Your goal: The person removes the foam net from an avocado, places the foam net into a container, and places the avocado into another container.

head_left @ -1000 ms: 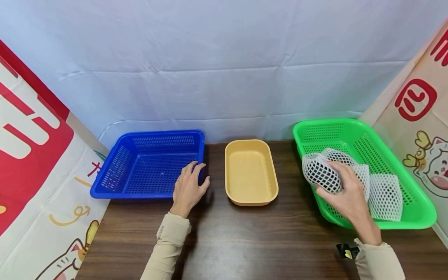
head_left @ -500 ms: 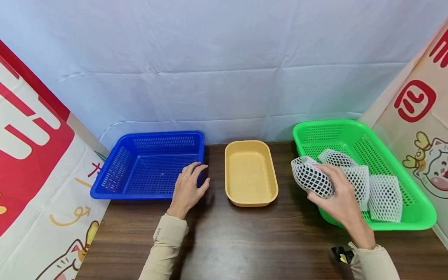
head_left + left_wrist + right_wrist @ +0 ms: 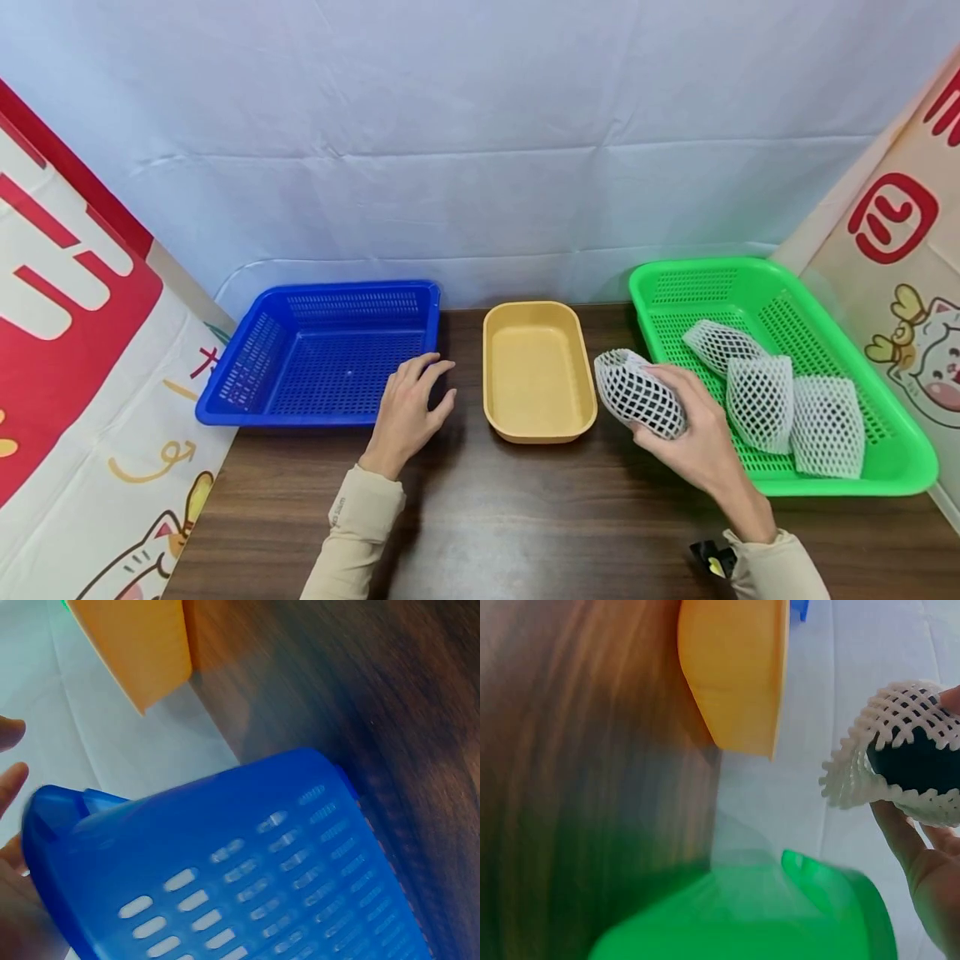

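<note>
My right hand (image 3: 699,440) holds a white foam fruit net (image 3: 639,397) above the table, left of the green basket (image 3: 892,454). Inside the net is a smooth, dark, rounded object (image 3: 915,763), showing at the net's open end in the right wrist view; most of it is covered. Several more white foam nets (image 3: 759,406) lie in the green basket, the rear one around something dark. My left hand (image 3: 403,419) hovers with loosely bent fingers at the right rim of the blue basket (image 3: 315,417), nothing in its grasp.
A yellow tray (image 3: 538,437) stands between the two baskets on the brown wooden table (image 3: 510,525). White cloth (image 3: 480,167) hangs behind them. Printed cloth panels flank both sides. A small black item (image 3: 708,557) shows beside the right sleeve.
My right hand has carried the netted object leftward out over the green basket's left rim, toward the yellow tray. The left hand has barely moved.
</note>
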The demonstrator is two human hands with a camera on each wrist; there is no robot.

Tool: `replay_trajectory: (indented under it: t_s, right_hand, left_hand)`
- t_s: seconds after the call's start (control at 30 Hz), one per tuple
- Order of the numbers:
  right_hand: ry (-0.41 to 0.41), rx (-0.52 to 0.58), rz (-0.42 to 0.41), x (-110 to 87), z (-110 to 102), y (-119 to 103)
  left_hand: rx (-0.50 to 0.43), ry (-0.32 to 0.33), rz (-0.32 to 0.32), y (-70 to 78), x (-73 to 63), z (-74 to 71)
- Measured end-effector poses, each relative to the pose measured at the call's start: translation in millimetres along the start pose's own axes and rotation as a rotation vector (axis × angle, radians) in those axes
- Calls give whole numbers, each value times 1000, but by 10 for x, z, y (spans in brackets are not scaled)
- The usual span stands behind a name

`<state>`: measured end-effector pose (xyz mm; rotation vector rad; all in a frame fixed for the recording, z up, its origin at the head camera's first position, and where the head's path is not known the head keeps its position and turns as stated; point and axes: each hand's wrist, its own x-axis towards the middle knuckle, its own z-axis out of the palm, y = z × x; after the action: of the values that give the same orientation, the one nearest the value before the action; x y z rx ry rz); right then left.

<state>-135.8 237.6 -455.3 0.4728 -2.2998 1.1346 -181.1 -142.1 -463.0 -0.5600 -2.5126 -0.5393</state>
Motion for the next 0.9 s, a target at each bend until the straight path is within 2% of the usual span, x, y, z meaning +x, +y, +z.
replay_trajectory:
  t_s: [0.27, 0.57, 0.8, 0.9]
  right_hand:
    - [-43, 71, -5, -109, 145, -52]
    - [-92, 146, -40, -199, 261, -151]
    - [-123, 243, -88, -293, 392, -231]
    - [-139, 283, -105, -346, 451, -265]
  left_hand:
    - [-30, -22, 49, 135, -22, -43]
    - [-70, -96, 95, 258, -63, -50]
    - [-141, -145, 121, 358, -95, -63]
    - [-205, -179, 135, 434, -112, -72]
